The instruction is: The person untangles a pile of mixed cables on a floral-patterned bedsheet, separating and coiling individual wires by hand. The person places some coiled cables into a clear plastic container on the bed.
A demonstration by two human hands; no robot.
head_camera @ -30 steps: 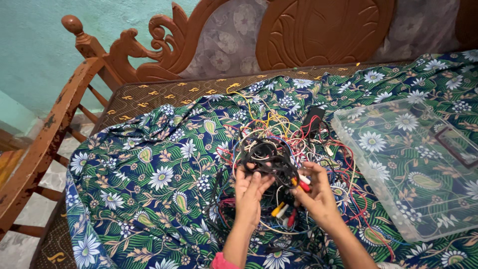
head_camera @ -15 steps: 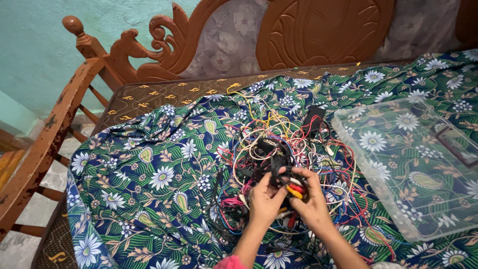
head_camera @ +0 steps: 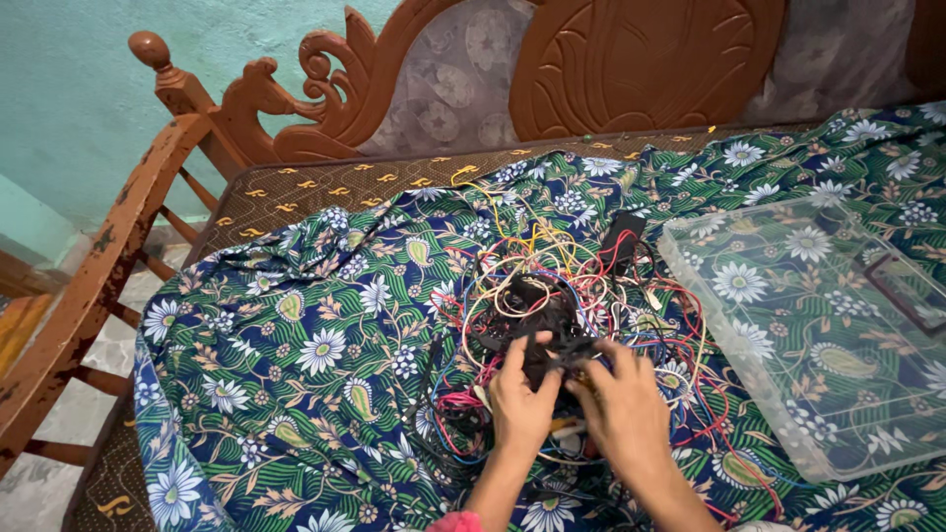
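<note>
A wooden bed with a carved headboard carried a floral sheet in blue and green, spread across most of the mattress and rumpled toward the left edge. Near the right edge lay a clear plastic box, flat on the sheet and well apart from the hands. At the middle of the sheet, toward the near edge, sat the tangle of wires: thin leads in red, yellow, white, blue and black, looped through one another, with a small black adapter at its far side. The left hand rested on the near part of the tangle, fingers curled narrowly around a black cord bundle. The right hand lay just beside it, fingers pinching the same black bundle. The wires looked light, limp and prone to snagging, so the firmer plugs or a gathered bunch seemed the better hold than a single strand.
</note>
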